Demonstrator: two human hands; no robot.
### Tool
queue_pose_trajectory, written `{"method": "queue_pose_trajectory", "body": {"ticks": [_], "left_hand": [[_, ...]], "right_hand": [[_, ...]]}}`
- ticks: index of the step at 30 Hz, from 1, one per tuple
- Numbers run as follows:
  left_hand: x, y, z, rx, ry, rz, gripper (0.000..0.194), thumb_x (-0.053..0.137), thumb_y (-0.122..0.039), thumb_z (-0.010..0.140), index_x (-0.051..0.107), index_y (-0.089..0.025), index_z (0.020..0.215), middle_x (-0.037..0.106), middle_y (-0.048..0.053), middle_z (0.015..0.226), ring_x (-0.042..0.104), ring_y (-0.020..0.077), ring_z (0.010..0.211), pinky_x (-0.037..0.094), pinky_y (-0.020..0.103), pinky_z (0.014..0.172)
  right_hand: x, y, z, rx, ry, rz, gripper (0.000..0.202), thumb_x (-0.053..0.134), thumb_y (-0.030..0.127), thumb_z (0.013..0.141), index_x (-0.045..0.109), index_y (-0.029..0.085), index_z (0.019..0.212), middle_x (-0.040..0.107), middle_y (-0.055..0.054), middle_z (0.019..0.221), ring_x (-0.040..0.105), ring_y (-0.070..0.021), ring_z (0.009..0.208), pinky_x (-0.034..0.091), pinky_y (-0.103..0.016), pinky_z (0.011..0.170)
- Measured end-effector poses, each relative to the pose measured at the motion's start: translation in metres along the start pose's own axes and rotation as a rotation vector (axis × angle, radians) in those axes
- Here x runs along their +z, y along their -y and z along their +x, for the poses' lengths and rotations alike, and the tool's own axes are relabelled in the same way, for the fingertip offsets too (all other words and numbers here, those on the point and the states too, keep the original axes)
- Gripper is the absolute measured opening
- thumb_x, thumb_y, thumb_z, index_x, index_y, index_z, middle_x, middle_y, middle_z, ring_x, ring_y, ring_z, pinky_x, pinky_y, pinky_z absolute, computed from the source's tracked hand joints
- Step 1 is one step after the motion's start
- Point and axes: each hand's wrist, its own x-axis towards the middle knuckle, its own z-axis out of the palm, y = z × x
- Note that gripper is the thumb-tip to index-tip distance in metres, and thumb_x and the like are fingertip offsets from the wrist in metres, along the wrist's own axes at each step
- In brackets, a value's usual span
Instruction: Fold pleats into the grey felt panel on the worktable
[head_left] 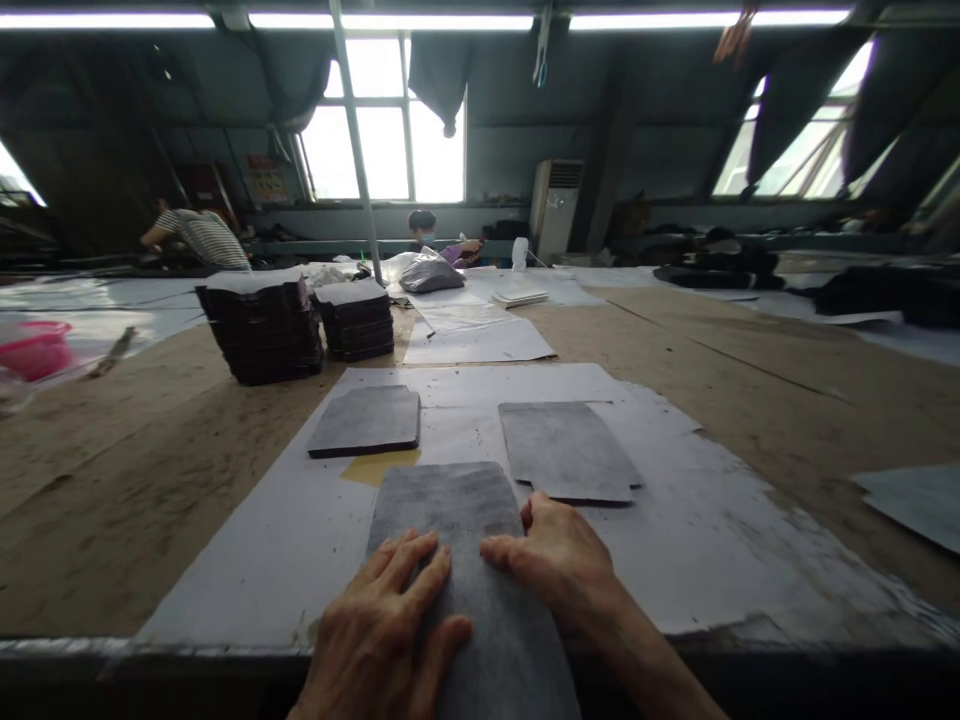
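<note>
A long grey sheet of cut material, felt-like on its face, lies in front of me and runs over the near table edge. My left hand rests flat on its left part, fingers stretched out and thumb apart. At the sheet's right edge, my right hand has its thumb on top and its fingers at the side, gripping the edge. Beyond the sheet are two low stacks of similar grey pieces: the left stack and the right stack. A bit of yellow paper shows beside the left stack.
White paper covers the middle of the brown table. Two tall dark stacks stand at the back left. A pink basin is far left, and another grey piece lies at right. Two people are across the room.
</note>
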Motion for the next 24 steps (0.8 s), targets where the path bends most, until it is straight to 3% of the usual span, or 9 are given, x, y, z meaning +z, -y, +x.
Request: {"method": "queue_pose_trajectory", "body": {"ticks": [3,7,13,15,19,22,24], "left_hand": [[0.002,-0.001,-0.001,-0.017,-0.001,-0.024,0.039,0.053,-0.044,0.080,0.060,-0.023,0.111,0.066,0.004,0.112,0.063,0.0236,0.101,0.058,0.035,0.079],[0.003,-0.002,-0.002,-0.052,0.003,-0.074,0.036,0.054,-0.041,0.079,0.060,-0.022,0.110,0.066,0.005,0.112,0.062,0.0250,0.101,0.058,0.038,0.080],[0.001,-0.005,-0.002,-0.126,0.068,-0.155,0.034,0.053,-0.037,0.080,0.060,-0.023,0.110,0.063,0.006,0.116,0.060,0.0263,0.106,0.055,0.043,0.085],[0.000,-0.006,-0.001,-0.142,0.091,-0.164,0.034,0.053,-0.036,0.080,0.059,-0.024,0.111,0.063,0.006,0.117,0.059,0.0261,0.107,0.054,0.044,0.087],[0.001,-0.005,-0.002,-0.131,0.097,-0.171,0.035,0.053,-0.038,0.080,0.058,-0.026,0.112,0.063,0.004,0.117,0.059,0.0251,0.107,0.054,0.041,0.087],[0.002,0.000,-0.008,-0.130,0.072,-0.231,0.037,0.054,-0.043,0.080,0.055,-0.030,0.115,0.060,0.002,0.120,0.060,0.0224,0.105,0.057,0.032,0.081],[0.005,0.008,-0.013,-0.220,0.000,-0.283,0.044,0.053,-0.044,0.081,0.048,-0.032,0.123,0.054,0.002,0.127,0.060,0.0226,0.105,0.058,0.032,0.081]], "right_hand": [[0.004,0.004,-0.008,-0.022,-0.027,0.012,0.029,0.062,0.036,0.063,0.060,0.018,0.085,0.064,-0.009,0.089,0.060,-0.0276,0.087,0.043,-0.034,0.073],[0.013,0.011,-0.014,-0.023,-0.122,0.059,0.038,0.063,0.029,0.064,0.059,0.009,0.096,0.058,-0.020,0.106,0.053,-0.0354,0.103,0.040,-0.042,0.086],[0.012,0.007,-0.003,-0.019,-0.014,0.380,0.054,0.063,0.043,0.070,0.053,0.007,0.109,0.066,-0.011,0.091,0.064,-0.0203,0.079,0.050,-0.025,0.065],[0.013,0.005,-0.003,-0.083,0.027,0.417,0.045,0.062,0.041,0.072,0.057,0.009,0.103,0.067,-0.009,0.086,0.065,-0.0196,0.074,0.050,-0.025,0.062],[0.024,0.006,-0.012,-0.256,-0.010,0.358,0.016,0.060,0.016,0.068,0.065,0.010,0.081,0.066,-0.012,0.074,0.062,-0.0261,0.077,0.045,-0.032,0.070],[0.027,0.006,-0.021,-0.403,-0.039,0.376,0.018,0.054,0.005,0.066,0.066,0.012,0.078,0.064,-0.009,0.070,0.060,-0.0229,0.075,0.041,-0.031,0.071],[0.021,0.002,-0.026,-0.492,-0.028,0.445,0.020,0.054,0.005,0.068,0.067,0.016,0.079,0.064,-0.003,0.070,0.059,-0.0161,0.070,0.040,-0.024,0.066]]}}
